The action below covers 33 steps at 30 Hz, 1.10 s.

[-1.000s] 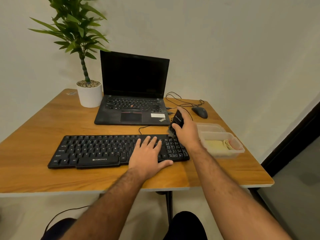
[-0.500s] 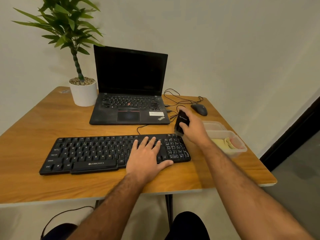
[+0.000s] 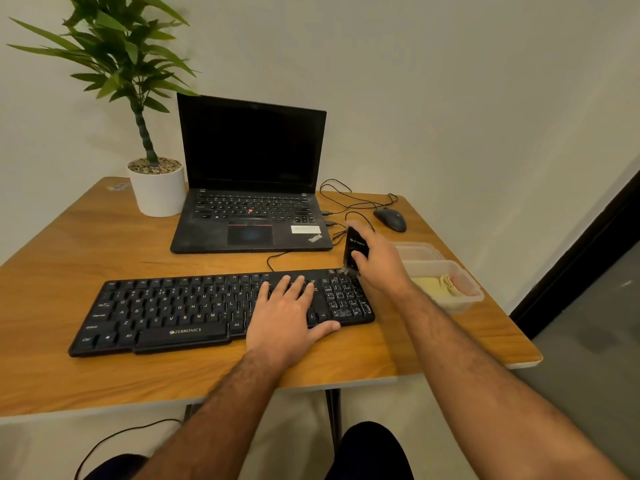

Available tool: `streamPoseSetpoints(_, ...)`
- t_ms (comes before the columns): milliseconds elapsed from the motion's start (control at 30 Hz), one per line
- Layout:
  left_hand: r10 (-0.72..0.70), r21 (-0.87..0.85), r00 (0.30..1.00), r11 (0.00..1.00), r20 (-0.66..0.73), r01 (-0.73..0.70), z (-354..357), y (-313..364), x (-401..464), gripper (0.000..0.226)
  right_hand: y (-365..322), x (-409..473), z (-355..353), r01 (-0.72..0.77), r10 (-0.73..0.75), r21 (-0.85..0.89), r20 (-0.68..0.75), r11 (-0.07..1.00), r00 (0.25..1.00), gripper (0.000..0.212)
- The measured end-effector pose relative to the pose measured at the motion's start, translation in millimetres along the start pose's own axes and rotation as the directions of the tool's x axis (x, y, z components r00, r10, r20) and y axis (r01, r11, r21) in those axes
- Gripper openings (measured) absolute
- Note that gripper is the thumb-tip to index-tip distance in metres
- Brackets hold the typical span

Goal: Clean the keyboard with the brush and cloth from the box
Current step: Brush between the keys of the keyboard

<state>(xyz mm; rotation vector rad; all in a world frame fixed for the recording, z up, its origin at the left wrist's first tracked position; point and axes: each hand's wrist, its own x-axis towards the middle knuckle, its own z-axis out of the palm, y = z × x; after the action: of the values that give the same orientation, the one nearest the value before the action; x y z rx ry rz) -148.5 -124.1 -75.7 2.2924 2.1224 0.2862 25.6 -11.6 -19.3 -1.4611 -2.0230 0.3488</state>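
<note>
A black keyboard point(image 3: 180, 311) lies across the front of the wooden table point(image 3: 69, 258). My left hand point(image 3: 289, 313) rests flat on its right-centre keys, fingers straight. My right hand point(image 3: 379, 263) grips a black brush point(image 3: 356, 249) upright, its bristles touching the top right corner of the keyboard's number pad. To the right stands a clear plastic box point(image 3: 465, 301) with a yellow cloth point(image 3: 434, 285) inside.
An open black laptop point(image 3: 251, 202) sits behind the keyboard, a white potted plant point(image 3: 157, 190) to its left. A black mouse point(image 3: 390, 219) and loose cables point(image 3: 346, 199) lie at the back right. The box's lid point(image 3: 417, 250) lies behind the box. The table edge is close to the box.
My right hand has carried the brush from the number pad's top left to its top right corner. My left hand stays flat on the keys. The camera has shifted slightly.
</note>
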Motion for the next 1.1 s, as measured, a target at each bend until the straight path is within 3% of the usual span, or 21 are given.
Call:
streamPoseSetpoints(133,0.002,0.001,1.000,1.000,0.000,-0.002,0.2,0.2,-0.2,0.097,-26.0,2.9,18.0,0.047,-0.051,0.115,0.034,0.992,0.998,0.063)
streamPoseSetpoints(267,0.004,0.004,1.000,1.000,-0.002,-0.004,0.0,-0.4,-0.3,0.098,-18.8,-2.2,16.9,0.087,-0.088,0.026,0.039,0.996,0.995,0.064)
streamPoseSetpoints(433,0.000,-0.005,1.000,1.000,0.007,0.000,-0.3,-0.6,0.0,0.098,15.9,-5.0,-9.0,-0.038,0.040,-0.085,0.023,0.996,0.999,0.065)
streamPoseSetpoints(567,-0.003,0.002,1.000,1.000,0.007,0.003,0.3,0.2,0.8,0.098,-0.9,4.6,-7.7,-0.004,0.009,0.066,-0.069,0.998,0.998,0.064)
streamPoseSetpoints(667,-0.004,0.011,1.000,1.000,-0.003,0.004,0.7,0.3,-0.2,0.098,-19.5,4.6,5.9,0.060,-0.063,0.132,0.016,0.989,0.998,0.065)
streamPoseSetpoints(967,-0.009,0.005,1.000,1.000,0.002,0.009,0.1,0.2,-0.9,0.097,3.9,-1.5,-8.3,0.022,-0.020,-0.128,0.024,0.992,1.000,0.065)
streamPoseSetpoints(1100,-0.009,0.000,1.000,1.000,0.003,0.009,-0.4,1.3,-0.8,0.097,-6.5,-0.2,-3.1,-0.008,0.010,0.031,-0.052,0.999,0.999,0.066)
